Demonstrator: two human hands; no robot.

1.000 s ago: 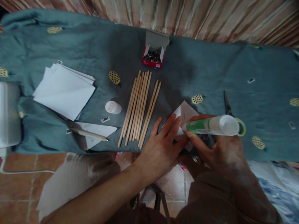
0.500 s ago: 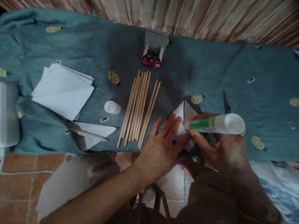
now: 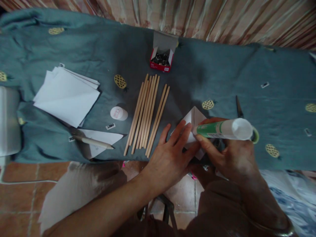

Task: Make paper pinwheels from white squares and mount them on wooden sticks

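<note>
My right hand (image 3: 229,153) is wrapped round a green and white glue stick (image 3: 214,129), its tip against a small folded piece of white paper (image 3: 194,116). On that paper my left hand (image 3: 170,154) lies flat with its fingers spread, pressing it to the cloth. Part of the paper is hidden under both hands. A dark pointed blade (image 3: 239,107) sticks out beyond my right hand; the rest of that tool is mostly covered. Left of my left hand, several thin wooden sticks (image 3: 145,115) lie side by side. A white cap (image 3: 118,113) stands beyond them.
At the back is an open red box (image 3: 161,62) of small dark metal pieces. A stack of white paper (image 3: 69,95) lies left, with a pen (image 3: 93,142) on a cut paper piece (image 3: 106,136) nearer me. A white container (image 3: 9,121) stands at the left edge.
My right hand and the glue stick have shifted slightly left, and the stick's tip stays on the folded paper. My left hand has stayed in place.
</note>
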